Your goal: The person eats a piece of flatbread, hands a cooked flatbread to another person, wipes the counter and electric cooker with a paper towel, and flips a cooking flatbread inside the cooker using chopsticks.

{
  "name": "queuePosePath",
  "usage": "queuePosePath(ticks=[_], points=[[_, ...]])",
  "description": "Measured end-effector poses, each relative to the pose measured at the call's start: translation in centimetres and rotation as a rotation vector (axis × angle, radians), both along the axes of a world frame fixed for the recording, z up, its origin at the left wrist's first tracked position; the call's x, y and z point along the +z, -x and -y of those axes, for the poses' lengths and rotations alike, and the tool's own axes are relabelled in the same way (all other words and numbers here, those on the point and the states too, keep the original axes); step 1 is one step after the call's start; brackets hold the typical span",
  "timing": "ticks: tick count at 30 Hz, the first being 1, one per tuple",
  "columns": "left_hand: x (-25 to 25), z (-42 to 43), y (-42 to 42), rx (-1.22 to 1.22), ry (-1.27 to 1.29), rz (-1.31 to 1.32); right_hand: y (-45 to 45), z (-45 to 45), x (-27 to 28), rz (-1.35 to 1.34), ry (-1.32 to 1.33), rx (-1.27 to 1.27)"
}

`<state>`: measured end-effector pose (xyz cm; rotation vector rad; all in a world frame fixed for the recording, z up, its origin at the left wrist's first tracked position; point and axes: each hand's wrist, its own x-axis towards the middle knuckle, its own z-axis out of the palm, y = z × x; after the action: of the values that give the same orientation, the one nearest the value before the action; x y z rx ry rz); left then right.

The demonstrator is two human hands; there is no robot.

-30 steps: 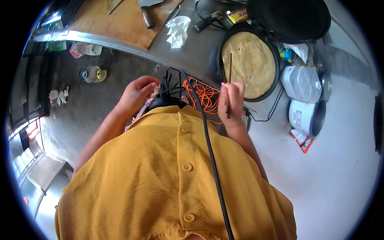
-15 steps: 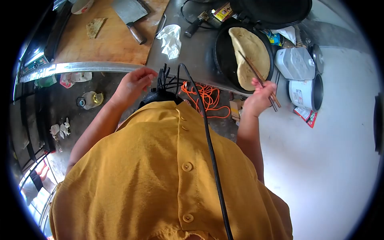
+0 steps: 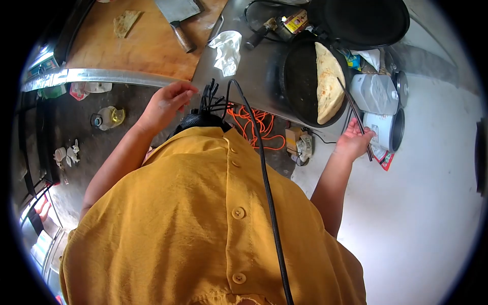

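Observation:
My right hand [image 3: 354, 140] grips a pair of chopsticks [image 3: 354, 109], their tips against the right edge of a flatbread [image 3: 329, 84]. The flatbread is folded into a half-moon with browned spots and lies along the right side of a round black electric griddle [image 3: 302, 81]. The griddle's lid [image 3: 360, 23] is raised behind it. My left hand [image 3: 170, 104] hovers in front of the counter, beside a bundle of black cables [image 3: 207, 99]. Its fingers are curled together, with nothing visible in them.
A cleaver [image 3: 181, 35] and a piece of flatbread [image 3: 126, 24] rest on the wooden board [image 3: 147, 51]. Crumpled tissue [image 3: 226, 52] lies beside it. Right of the griddle stand a clear plastic container [image 3: 373, 94] and a white pot [image 3: 385, 129]. Orange cord [image 3: 259, 129] lies below.
The flatbread has shifted right and folded over, baring more of the griddle's left side. My right hand and the chopsticks have moved right and nearer me. My left hand has barely moved.

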<state>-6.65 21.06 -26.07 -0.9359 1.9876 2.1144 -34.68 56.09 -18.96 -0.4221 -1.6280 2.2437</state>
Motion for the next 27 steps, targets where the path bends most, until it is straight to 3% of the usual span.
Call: queuePosePath(ticks=[14, 16, 22, 24, 27], points=[[-0.4, -0.5, 0.7, -0.014, -0.02, 0.001, -2.4, 2.1, -1.3, 0.011, -0.126, 0.096], [-0.5, -0.5, 1.0, -0.029, -0.021, -0.005, -2.8, 2.2, -3.1, -0.044, -0.204, 0.253], [0.1, -1.2, 1.9, -0.081, 0.031, 0.043, -5.5, 4.9, -4.9, -0.071, -0.355, 0.368], [0.2, -1.5, 2.2, -0.093, 0.025, 0.028, -5.9, 4.7, -5.5, -0.101, -0.581, 0.507], [0.1, -1.8, 2.3, -0.098, 0.006, 0.026, -6.9, 5.1, -4.4, -0.125, -0.668, 0.616]])
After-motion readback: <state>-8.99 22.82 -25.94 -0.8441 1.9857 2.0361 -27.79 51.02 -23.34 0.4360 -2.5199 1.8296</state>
